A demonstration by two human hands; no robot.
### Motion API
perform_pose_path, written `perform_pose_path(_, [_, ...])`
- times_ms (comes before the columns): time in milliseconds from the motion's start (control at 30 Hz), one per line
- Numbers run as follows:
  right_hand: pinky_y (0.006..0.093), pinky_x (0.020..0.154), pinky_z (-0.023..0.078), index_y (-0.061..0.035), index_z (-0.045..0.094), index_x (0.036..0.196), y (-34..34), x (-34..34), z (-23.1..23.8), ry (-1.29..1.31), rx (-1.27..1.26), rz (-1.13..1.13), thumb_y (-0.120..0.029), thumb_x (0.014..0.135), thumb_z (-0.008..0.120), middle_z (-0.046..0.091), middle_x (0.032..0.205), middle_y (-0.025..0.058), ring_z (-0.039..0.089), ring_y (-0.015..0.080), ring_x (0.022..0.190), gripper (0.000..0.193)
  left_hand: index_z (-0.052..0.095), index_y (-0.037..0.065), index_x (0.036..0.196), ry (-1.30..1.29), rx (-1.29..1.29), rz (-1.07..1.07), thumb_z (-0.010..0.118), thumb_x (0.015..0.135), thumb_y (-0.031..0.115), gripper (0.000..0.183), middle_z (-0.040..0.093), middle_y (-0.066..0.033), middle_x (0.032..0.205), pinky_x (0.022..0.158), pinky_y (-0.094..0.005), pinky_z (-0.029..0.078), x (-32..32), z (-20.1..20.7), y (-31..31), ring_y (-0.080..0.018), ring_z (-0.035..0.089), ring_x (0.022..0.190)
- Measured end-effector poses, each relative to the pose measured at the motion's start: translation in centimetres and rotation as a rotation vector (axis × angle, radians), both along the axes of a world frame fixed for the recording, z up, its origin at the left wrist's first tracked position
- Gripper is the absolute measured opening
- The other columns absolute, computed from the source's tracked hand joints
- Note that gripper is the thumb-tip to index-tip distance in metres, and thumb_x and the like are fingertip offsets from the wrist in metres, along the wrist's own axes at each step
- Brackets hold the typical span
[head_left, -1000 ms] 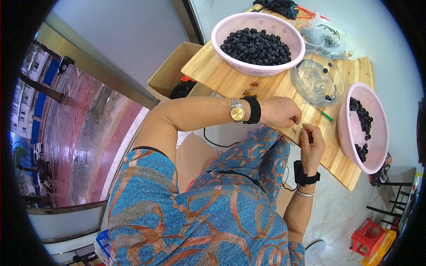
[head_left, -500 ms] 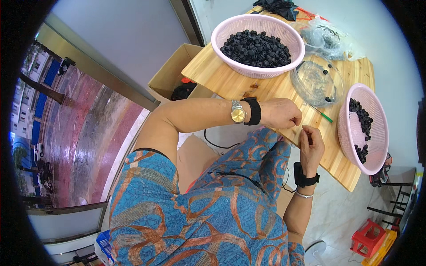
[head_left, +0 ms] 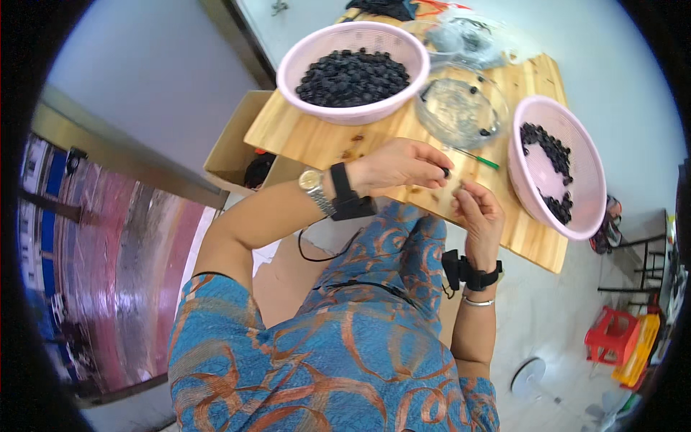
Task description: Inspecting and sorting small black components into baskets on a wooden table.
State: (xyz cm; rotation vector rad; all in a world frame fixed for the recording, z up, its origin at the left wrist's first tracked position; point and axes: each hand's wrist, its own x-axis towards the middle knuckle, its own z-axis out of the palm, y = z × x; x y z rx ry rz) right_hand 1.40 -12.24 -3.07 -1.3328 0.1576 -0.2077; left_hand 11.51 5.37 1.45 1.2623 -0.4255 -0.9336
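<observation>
Between thumb and fingers, my left hand (head_left: 404, 164) pinches a small black knob-like part (head_left: 446, 173) above the near edge of the wooden table. My right hand (head_left: 482, 216) is close beside it, thumb and forefinger pressed together; anything in that pinch is too small to make out. Just beyond both hands lies a thin tool with a green handle (head_left: 488, 163). Past it is a clear round plastic dish (head_left: 461, 115) with a few black parts. A pink basket (head_left: 353, 114) heaped with black parts stands to the left. Another pink basket (head_left: 529, 194), holding fewer, stands to the right.
Clear plastic bags (head_left: 471, 45) and a black cloth-like bundle (head_left: 385, 7) lie at the table's far end. An open cardboard box (head_left: 230, 147) sits left of the table (head_left: 288, 133). A red stool (head_left: 612, 336) and a fan-like round base (head_left: 527, 378) are on the right floor.
The view has shifted, so the table appears farther left and higher. My left hand has turned, its fingers now extended, and the black part in its pinch has come into sight.
</observation>
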Motion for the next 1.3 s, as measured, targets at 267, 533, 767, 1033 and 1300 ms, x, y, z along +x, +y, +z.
perform_pose_path(267, [0.0191,0.060,0.043,-0.0017,0.060,0.096,1.1,-0.9,2.1,-0.085,0.254,-0.026,-0.008,0.086,0.058,0.062,0.084,0.0036,0.056,0.0082,0.072,0.012,0.052,-0.003,0.111,0.261,-0.227,0.135,0.056,0.086,0.003,0.026,0.059,-0.0113,0.104,0.085,-0.0233,0.050,-2.9,0.9,-0.4,-0.0176,0.061,0.095])
perform_pose_path(533, [0.0177,0.055,0.038,-0.0031,0.061,0.097,1.5,-1.9,3.3,-0.071,0.500,0.030,-0.013,0.086,0.060,0.054,0.071,-0.0024,0.046,0.0050,0.061,0.014,0.054,-0.003,0.107,0.280,-0.317,0.171,0.057,0.086,0.004,0.022,0.061,-0.0098,0.097,0.081,-0.0251,0.051,-5.0,0.6,-0.6,-0.0164,0.061,0.089])
perform_pose_path(767, [0.0178,0.054,0.037,-0.0042,0.061,0.098,1.8,-2.4,3.2,-0.051,0.534,0.001,-0.013,0.087,0.059,0.054,0.072,-0.0032,0.046,0.0045,0.061,0.014,0.055,-0.001,0.104,0.299,-0.352,0.134,0.057,0.086,0.004,0.019,0.061,-0.0084,0.094,0.079,-0.0249,0.051,-6.0,0.7,-1.4,-0.0153,0.061,0.088])
perform_pose_path(1033, [0.0183,0.055,0.041,-0.0025,0.060,0.098,1.6,-2.4,3.6,-0.152,0.449,-0.026,-0.009,0.088,0.056,0.057,0.079,0.0015,0.050,0.0065,0.065,0.012,0.056,0.001,0.104,0.276,-0.356,0.159,0.056,0.087,0.004,0.018,0.061,-0.0078,0.094,0.077,-0.0245,0.050,-6.0,0.6,-1.2,-0.0149,0.061,0.086])
perform_pose_path(1300, [0.0202,0.059,0.044,0.0011,0.062,0.097,1.2,-2.6,4.0,-0.335,-0.333,-0.114,0.003,0.084,0.056,0.057,0.094,0.0069,0.055,0.0106,0.070,0.015,0.056,0.000,0.105,0.219,-0.379,0.251,0.055,0.086,0.002,0.018,0.061,-0.0083,0.093,0.075,-0.0236,0.050,-6.1,-0.2,-0.9,-0.0137,0.060,0.085])
